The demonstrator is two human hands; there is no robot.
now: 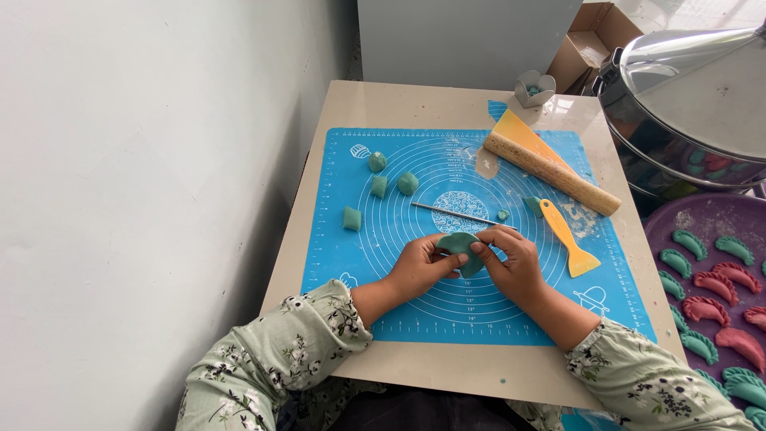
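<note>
While four green dough lumps (377,184) lie apart on the blue mat (351,255), a folded green dough piece (460,246) is pinched in the grip of both the left hand (415,270) and the right hand (515,263).

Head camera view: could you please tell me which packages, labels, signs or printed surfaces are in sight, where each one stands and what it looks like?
Cardboard box: far right behind the table, brown, flaps open.
Baking mat: flat on the table under both hands, rectangular, bright blue with white printed rings, ruler marks and small drawings.
No screens, signs or stuck-on labels show.
</note>
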